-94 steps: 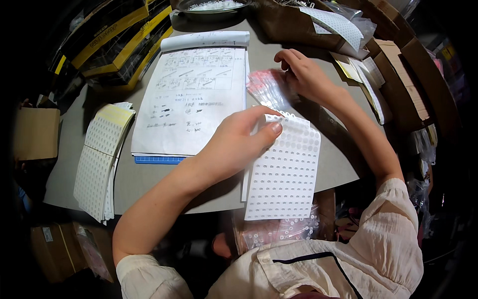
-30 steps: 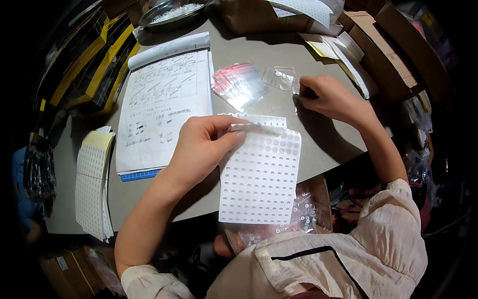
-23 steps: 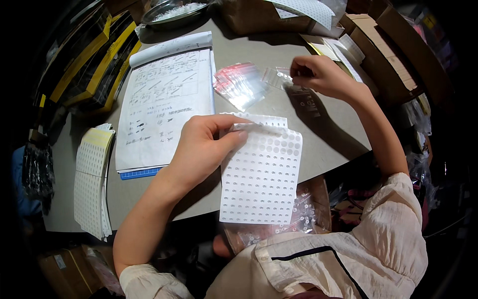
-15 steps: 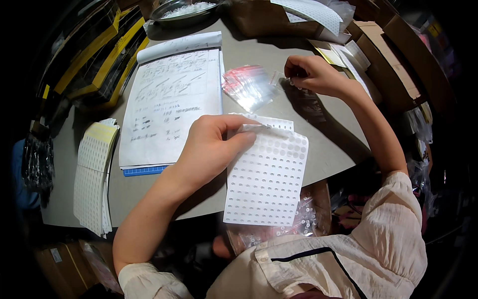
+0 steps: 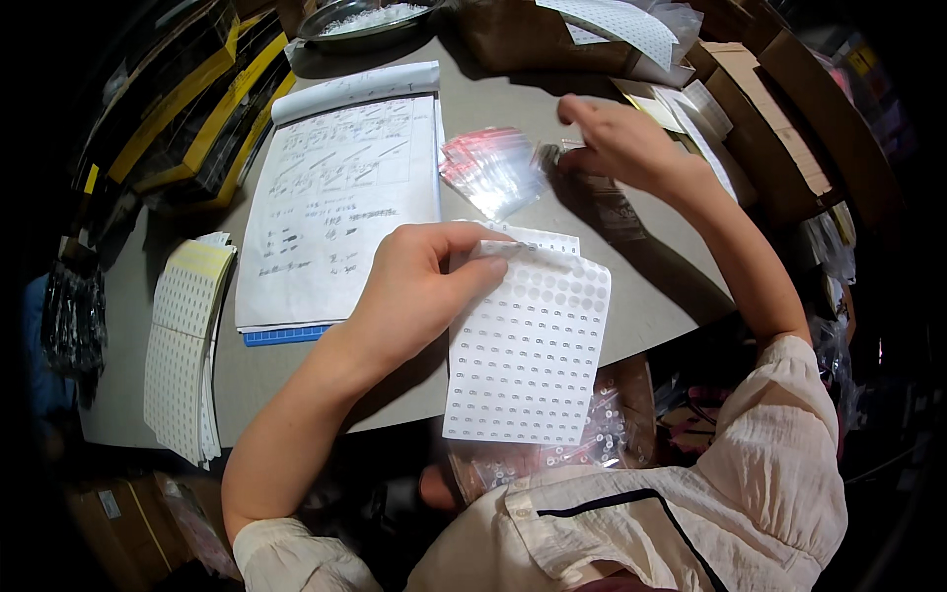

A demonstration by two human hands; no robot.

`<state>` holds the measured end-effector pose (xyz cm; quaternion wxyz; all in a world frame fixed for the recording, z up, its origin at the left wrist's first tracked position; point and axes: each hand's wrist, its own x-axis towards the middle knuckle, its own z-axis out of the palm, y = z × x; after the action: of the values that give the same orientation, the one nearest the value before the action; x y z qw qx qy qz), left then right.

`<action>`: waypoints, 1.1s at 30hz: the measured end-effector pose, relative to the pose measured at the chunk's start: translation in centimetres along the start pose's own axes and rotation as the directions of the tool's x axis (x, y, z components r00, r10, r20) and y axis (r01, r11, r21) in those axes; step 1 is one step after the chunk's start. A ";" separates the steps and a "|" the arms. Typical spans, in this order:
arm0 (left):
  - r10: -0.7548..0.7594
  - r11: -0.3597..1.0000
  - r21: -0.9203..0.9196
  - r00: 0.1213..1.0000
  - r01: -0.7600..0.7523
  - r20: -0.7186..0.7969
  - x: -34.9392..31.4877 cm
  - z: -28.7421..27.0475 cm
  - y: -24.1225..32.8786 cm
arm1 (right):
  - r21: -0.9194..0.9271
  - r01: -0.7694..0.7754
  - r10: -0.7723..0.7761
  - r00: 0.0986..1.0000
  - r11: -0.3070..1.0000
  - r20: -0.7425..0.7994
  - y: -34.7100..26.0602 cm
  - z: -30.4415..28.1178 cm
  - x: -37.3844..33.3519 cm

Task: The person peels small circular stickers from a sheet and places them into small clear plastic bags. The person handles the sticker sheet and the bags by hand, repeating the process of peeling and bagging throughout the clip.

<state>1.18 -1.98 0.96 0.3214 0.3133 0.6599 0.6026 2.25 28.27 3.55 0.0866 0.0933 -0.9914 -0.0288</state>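
Note:
A white sheet of small round stickers (image 5: 523, 365) is pinched near its top edge between the thumb and fingers of my left hand (image 5: 419, 286). Its upper rows look blank, while dark print marks the rows below. Part of the sheet's top is folded back behind the fingers. My right hand (image 5: 631, 148) hovers over the table with thumb and index finger apart, slightly blurred; nothing shows between them. Under and beside it lie clear small bags (image 5: 617, 212), partly in its shadow. Between the hands is a fanned pile of clear zip bags with red edges (image 5: 493, 168).
A handwritten paper pad (image 5: 340, 217) lies left of centre. More sticker sheets (image 5: 182, 345) lean at the table's left edge. A metal bowl of small white pieces (image 5: 365, 25) stands at the back. Cardboard boxes (image 5: 769, 109) line the right. A box of filled bags (image 5: 612, 434) sits at my lap.
My right hand's fingers have parted from a pinch and lifted slightly away from the small bags. My left hand and the sticker sheet have barely moved.

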 end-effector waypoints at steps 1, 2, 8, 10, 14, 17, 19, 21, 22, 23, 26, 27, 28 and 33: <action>0.002 1.000 -0.006 1.000 -0.002 0.000 0.0 0.1 0.0 | 0.043 -0.073 0.071 0.997 0.996 0.033 0.4 -1.0 0.1; 0.009 1.000 -0.012 1.000 -0.009 0.004 0.1 0.1 0.0 | 0.078 -0.150 0.145 0.987 0.986 0.066 1.0 -1.9 0.0; 0.004 0.997 0.079 1.000 -0.005 0.010 0.1 0.0 -0.2 | 0.082 -0.065 0.056 0.992 0.995 0.110 3.3 -0.5 -4.7; 0.012 0.997 0.076 1.000 -0.012 -0.003 0.0 0.1 -0.3 | -0.046 -0.088 0.094 0.985 0.995 0.144 3.8 -1.1 -5.8; 0.008 1.000 0.014 1.000 -0.007 -0.023 0.0 0.4 -0.2 | 0.290 -0.146 0.135 0.989 0.946 0.058 4.4 -2.6 -5.5; -0.001 1.000 0.007 1.000 0.001 -0.008 0.1 0.2 0.0 | 0.497 -0.104 0.060 0.993 0.862 0.104 4.8 -2.5 -4.5; 0.011 1.000 0.000 1.000 -0.011 0.005 0.1 0.1 0.2 | 0.551 -0.059 -0.014 0.992 0.833 0.126 4.7 -2.2 -4.0; 0.027 1.000 -0.014 1.000 -0.027 0.010 0.1 0.0 0.0 | 0.536 -0.041 -0.042 0.989 0.843 0.141 3.7 -1.9 -3.2; 0.019 1.000 -0.014 1.000 -0.018 0.020 0.1 -0.1 0.0 | 0.529 -0.032 -0.055 0.987 0.848 0.148 3.4 -1.7 -2.9; 0.009 1.000 -0.016 0.999 -0.009 0.030 0.1 -0.1 0.0 | 0.506 0.037 -0.112 0.987 0.862 0.119 3.4 -1.2 -2.7; 0.005 0.999 -0.040 0.999 -0.003 0.034 -0.2 0.0 0.4 | 0.342 0.096 -0.119 0.992 0.935 0.049 2.8 0.1 -2.9; 0.006 0.999 -0.052 1.000 -0.005 0.030 -0.2 0.1 0.4 | 0.277 0.093 -0.109 0.993 0.956 0.044 2.4 0.4 -2.9; 0.006 0.999 -0.054 1.000 -0.004 0.025 -0.2 0.1 0.4 | 0.192 0.067 -0.077 0.996 0.979 0.047 2.1 0.6 -3.1; 0.013 0.999 -0.037 1.000 -0.012 0.021 -0.2 -0.1 0.3 | 0.173 -0.134 0.130 0.991 0.976 0.034 3.6 0.2 -3.7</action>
<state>1.24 -2.19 1.24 0.3305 0.3178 0.6432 0.6133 5.15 32.53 2.97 0.0688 0.0342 -0.9950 0.0632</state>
